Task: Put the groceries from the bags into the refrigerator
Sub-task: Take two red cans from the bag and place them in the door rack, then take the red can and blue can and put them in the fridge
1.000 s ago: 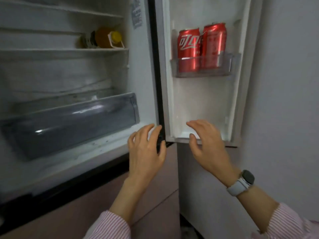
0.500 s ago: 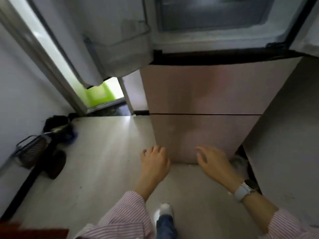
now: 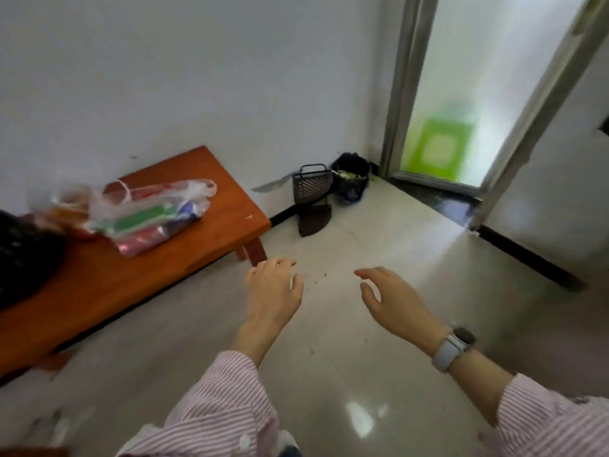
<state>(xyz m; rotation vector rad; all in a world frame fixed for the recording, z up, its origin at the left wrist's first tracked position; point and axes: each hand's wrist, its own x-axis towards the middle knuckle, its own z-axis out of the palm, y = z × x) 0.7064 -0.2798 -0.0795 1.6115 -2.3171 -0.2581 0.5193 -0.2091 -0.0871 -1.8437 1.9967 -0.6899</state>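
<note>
A clear plastic bag [image 3: 148,216] with green, red and blue packets lies on a low orange-brown table [image 3: 99,275] at the left. A black bag [image 3: 23,255] sits at the table's left end, partly cut off. My left hand [image 3: 275,291] hovers empty over the floor just right of the table's corner, fingers spread. My right hand [image 3: 392,301], a watch on its wrist, is also empty with fingers apart, a little further right. The refrigerator is out of view.
A dark mesh basket [image 3: 311,186] and a dustpan [image 3: 314,219] stand against the white wall, with a black bin [image 3: 351,179] in the corner. A doorway [image 3: 461,110] with a green mat beyond opens at the right. The glossy tiled floor [image 3: 362,374] stretches ahead.
My view has swung left from the open refrigerator, past its lower doors, to the table with the bags. Both hands stay empty and held out in front.
</note>
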